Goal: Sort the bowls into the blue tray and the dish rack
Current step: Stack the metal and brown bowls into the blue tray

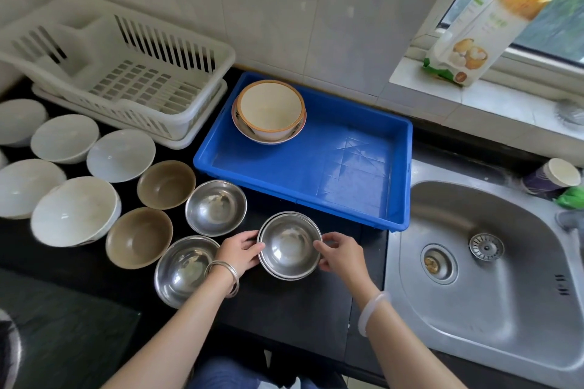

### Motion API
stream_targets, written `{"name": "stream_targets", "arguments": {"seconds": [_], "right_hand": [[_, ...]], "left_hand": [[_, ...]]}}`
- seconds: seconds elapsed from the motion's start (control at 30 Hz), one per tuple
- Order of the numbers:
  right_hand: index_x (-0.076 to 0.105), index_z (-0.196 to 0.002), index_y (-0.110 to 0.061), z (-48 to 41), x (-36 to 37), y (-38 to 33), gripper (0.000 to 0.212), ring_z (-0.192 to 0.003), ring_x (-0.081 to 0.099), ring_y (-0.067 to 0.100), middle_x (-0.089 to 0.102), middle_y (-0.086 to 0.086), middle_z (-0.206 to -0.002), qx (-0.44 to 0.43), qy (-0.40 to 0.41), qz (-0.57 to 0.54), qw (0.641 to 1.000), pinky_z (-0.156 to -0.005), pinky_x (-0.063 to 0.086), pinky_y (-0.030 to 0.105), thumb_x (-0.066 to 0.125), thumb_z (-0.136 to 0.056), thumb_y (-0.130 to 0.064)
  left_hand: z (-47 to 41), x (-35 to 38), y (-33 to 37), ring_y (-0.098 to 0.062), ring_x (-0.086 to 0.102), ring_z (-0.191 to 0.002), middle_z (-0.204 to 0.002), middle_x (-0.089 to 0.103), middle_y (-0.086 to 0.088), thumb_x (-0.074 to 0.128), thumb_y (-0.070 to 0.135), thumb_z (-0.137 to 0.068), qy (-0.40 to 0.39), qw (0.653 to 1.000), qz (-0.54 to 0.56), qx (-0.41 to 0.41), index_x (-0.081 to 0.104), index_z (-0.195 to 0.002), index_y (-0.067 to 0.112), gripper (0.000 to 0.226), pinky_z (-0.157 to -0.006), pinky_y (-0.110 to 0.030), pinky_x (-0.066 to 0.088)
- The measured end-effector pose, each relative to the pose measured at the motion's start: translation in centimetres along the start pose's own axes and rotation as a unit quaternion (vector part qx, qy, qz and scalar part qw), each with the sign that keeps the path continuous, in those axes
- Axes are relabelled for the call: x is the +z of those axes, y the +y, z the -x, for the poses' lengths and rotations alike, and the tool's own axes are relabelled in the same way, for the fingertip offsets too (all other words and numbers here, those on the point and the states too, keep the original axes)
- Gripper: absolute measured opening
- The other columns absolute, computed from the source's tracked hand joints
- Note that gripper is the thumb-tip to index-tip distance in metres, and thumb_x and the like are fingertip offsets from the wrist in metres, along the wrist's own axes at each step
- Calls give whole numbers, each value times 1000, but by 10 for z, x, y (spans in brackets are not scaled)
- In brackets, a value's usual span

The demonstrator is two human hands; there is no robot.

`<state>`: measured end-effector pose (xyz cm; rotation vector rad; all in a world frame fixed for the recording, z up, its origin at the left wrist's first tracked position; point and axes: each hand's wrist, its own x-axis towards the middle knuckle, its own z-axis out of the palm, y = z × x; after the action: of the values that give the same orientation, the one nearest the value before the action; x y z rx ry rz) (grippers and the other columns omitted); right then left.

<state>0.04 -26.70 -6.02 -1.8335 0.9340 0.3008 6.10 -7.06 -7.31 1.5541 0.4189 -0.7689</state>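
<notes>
A stack of steel bowls (pixel 289 245) sits on the black counter just in front of the blue tray (pixel 363 199). My left hand (pixel 240 251) grips its left rim and my right hand (pixel 339 254) grips its right rim. The tray holds a cream bowl (pixel 270 109) with an orange rim, nested in a wider patterned bowl. The white dish rack (pixel 189 114) stands empty at the back left. Two more steel bowls (pixel 215 207) (pixel 183 270), two brown bowls (pixel 166 183) (pixel 139 241) and several white bowls (pixel 121 155) lie to the left.
A steel sink (pixel 493 309) takes up the right side, with a paper cup (pixel 553 178) and a green item at its back edge. A printed food bag (pixel 483 31) leans on the windowsill. Tiled wall runs behind the rack and tray.
</notes>
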Motion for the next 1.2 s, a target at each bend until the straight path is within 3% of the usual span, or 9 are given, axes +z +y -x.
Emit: {"name": "stream_targets", "arguments": {"seconds": [0.1,0.23,0.4,0.6,0.73,0.87,1.0,1.1,1.2], "right_hand": [[66,-92,-18,-1,2,3,13,-45,63,4,68,1,-71,-14,4,3,1000,-49,54,18,69,-84,-28],[69,-90,-16,-1,3,2,17,-54,67,9,69,-1,-70,-41,17,31,999,-55,59,25,67,-85,-32],[69,-93,-16,4,4,-2,19,-63,69,13,70,1,-77,-48,16,31,998,-63,61,29,64,-88,-34],[72,-80,-22,8,-19,-28,12,-51,65,3,66,-10,-57,-93,53,-41,993,-59,58,22,68,-85,-32],[69,-84,-17,-16,-43,-61,12,-42,60,3,61,-2,-62,-83,54,-106,989,-61,60,29,67,-86,-28],[71,-91,-15,-55,-64,-89,12,-47,60,6,64,2,-71,-69,42,-147,986,-62,60,24,62,-89,-23],[69,-103,-11,-98,-77,-102,18,-53,57,13,63,2,-75,-45,41,-163,985,-54,56,18,59,-91,-20],[69,-104,-9,-128,-83,-103,20,-55,54,14,61,5,-80,-26,54,-160,985,-53,53,18,58,-92,-20],[69,-107,-7,-151,-84,-100,23,-57,54,15,61,6,-82,-7,70,-160,985,-56,53,20,57,-92,-19]], "left_hand": [[0,1,-1,-20,59,-94,-105,60,-13,52,-2,-89,-1,1000,4,-4,50,-127,2,38,-70,-25,53],[0,4,1,-20,59,-93,-111,62,-18,50,2,-91,-6,1000,-5,-6,53,-123,2,32,-62,-17,55],[6,5,7,-21,60,-91,-106,64,-17,51,3,-91,-3,1000,-26,1,56,-117,1,27,-62,-18,55],[12,9,47,-15,63,-78,-85,67,-5,55,7,-89,-2,998,-20,59,57,-101,7,12,-56,-17,55],[0,26,92,-14,61,-71,-80,63,-5,55,8,-89,-14,997,4,74,56,-89,10,3,-51,-17,55],[-30,53,131,-15,58,-70,-86,60,-9,53,9,-90,-9,998,10,68,55,-109,4,19,-57,-25,54],[-62,82,153,-26,56,-88,-105,56,-15,48,1,-91,-33,998,38,49,52,-122,-2,31,-69,-31,52],[-86,101,157,-25,56,-88,-111,56,-17,46,-4,-91,-45,997,57,35,51,-123,-5,33,-62,-23,53],[-110,115,155,-25,54,-97,-115,58,-20,48,-5,-90,-29,997,72,25,52,-120,-8,31,-75,-31,52]]}}
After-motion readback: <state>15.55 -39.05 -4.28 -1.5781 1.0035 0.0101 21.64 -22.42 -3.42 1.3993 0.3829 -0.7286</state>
